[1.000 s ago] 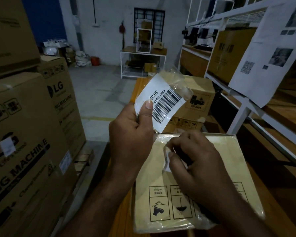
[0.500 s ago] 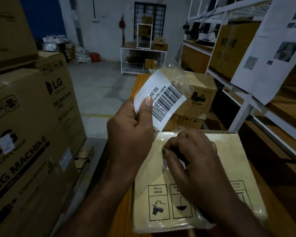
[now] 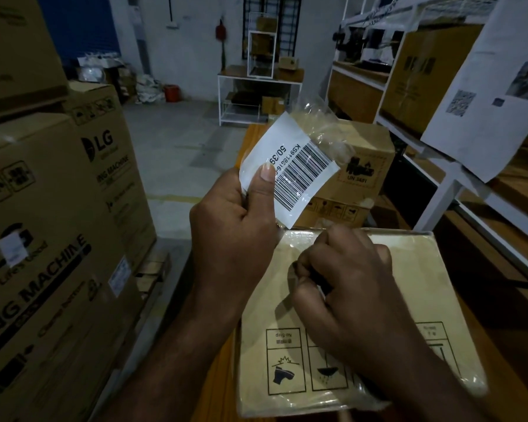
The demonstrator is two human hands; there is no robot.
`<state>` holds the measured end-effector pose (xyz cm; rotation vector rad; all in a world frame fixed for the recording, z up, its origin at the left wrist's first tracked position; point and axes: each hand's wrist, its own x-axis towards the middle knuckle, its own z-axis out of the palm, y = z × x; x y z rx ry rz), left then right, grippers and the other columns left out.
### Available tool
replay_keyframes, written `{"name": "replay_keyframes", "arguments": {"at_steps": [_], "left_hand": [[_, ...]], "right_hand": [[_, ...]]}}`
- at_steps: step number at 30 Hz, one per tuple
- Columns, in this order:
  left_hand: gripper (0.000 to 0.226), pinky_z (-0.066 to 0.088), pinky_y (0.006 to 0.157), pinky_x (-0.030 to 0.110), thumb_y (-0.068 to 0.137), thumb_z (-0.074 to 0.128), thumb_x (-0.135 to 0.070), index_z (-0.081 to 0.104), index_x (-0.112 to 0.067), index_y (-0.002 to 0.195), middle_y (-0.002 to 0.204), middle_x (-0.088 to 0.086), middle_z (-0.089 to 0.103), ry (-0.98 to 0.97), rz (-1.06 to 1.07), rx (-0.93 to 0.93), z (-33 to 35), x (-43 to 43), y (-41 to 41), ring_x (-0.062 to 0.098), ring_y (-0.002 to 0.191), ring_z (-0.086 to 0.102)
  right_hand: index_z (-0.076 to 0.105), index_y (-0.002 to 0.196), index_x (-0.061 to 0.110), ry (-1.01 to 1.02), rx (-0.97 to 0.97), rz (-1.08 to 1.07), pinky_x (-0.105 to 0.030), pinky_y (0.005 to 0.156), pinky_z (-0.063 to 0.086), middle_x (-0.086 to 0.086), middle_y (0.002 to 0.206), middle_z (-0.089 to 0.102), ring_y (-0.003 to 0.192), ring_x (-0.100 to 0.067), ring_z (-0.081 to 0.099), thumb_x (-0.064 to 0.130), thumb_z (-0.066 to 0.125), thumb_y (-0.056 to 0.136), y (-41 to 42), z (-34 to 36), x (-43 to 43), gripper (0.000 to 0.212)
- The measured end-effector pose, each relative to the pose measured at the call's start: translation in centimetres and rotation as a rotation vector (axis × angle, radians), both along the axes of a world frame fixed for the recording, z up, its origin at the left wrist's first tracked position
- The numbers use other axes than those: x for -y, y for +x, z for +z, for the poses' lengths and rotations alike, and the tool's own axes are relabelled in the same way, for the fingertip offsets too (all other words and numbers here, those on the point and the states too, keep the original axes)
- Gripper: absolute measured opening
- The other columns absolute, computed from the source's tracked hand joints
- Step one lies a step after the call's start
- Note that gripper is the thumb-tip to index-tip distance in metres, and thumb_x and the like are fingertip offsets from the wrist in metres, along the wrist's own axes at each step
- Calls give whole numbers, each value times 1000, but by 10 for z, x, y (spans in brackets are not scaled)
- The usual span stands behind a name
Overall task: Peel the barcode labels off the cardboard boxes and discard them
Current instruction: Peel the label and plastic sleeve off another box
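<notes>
Head view: the left hand (image 3: 235,236) pinches the peeled label (image 3: 299,175) by its blank end, raised above the box (image 3: 415,269); it looks light, floppy and tacky, so an edge grip suits best; the right hand (image 3: 348,278) is curled on the box top, and whether it pinches anything I cannot tell

A white rectangular paper barcode label (image 3: 302,173), clear film trailing, is raised and tilted at eleven o'clock from a flat, film-wrapped tan cardboard box (image 3: 424,284) lying level.
</notes>
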<state>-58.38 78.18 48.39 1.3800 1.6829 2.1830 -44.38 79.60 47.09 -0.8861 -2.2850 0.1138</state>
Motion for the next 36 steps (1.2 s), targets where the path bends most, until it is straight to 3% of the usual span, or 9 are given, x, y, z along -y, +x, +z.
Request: {"name": "replay_keyframes", "arguments": {"at_steps": [5,8,14,22,27,30,33,36], "left_hand": [[26,59,55,25,99,54,-38,69,-16,100,89,-15,73,-14,-3,17,-1,-1,1,-1,77,72],[22,56,53,20,99,54,-38,67,-20,97,86,-18,71,-9,6,8,0,0,2,-2,76,72],[20,53,52,15,100,55,-33,68,-19,98,85,-17,71,5,-1,13,1,1,2,-3,74,71],[27,58,54,24,99,55,-37,70,-15,97,85,-14,73,-5,12,12,-2,2,2,-1,74,72],[30,60,53,30,97,54,-42,69,-15,94,82,-13,73,-15,21,41,-1,4,4,0,72,72],[34,61,53,34,97,52,-43,68,-13,95,84,-11,74,-28,13,27,-1,1,2,1,72,72],[38,60,53,30,97,50,-45,67,-10,99,89,-9,74,-39,4,11,-2,1,2,2,75,73],[41,59,54,24,95,50,-48,69,-12,102,92,-10,74,-39,7,19,-3,0,0,1,76,73]], "right_hand": [[62,84,24,-66,-211,67,-44,71,46,10,86,50,83,-11,52,29,52,83,8,-7,-4,11],[63,90,23,-16,-174,34,-44,71,48,8,90,50,84,-10,50,25,53,82,7,-7,-5,13],[57,81,29,-14,-89,19,-43,78,43,11,85,47,82,-10,47,32,49,80,5,-3,-3,9],[52,76,28,27,-29,-42,-38,75,36,11,81,43,79,-13,44,34,45,78,0,-1,-1,10],[47,67,26,4,-104,19,-41,72,39,9,76,43,77,-15,45,30,47,74,2,-1,1,8],[53,73,23,-50,-237,63,-42,66,43,8,79,47,76,-15,48,26,50,75,6,-1,-3,5],[60,85,21,-26,-209,48,-43,66,47,7,87,49,80,-14,51,26,50,79,6,-4,-6,13],[61,80,20,25,-180,47,-43,66,45,7,84,50,79,-14,49,25,52,79,5,-5,-5,11]]}}
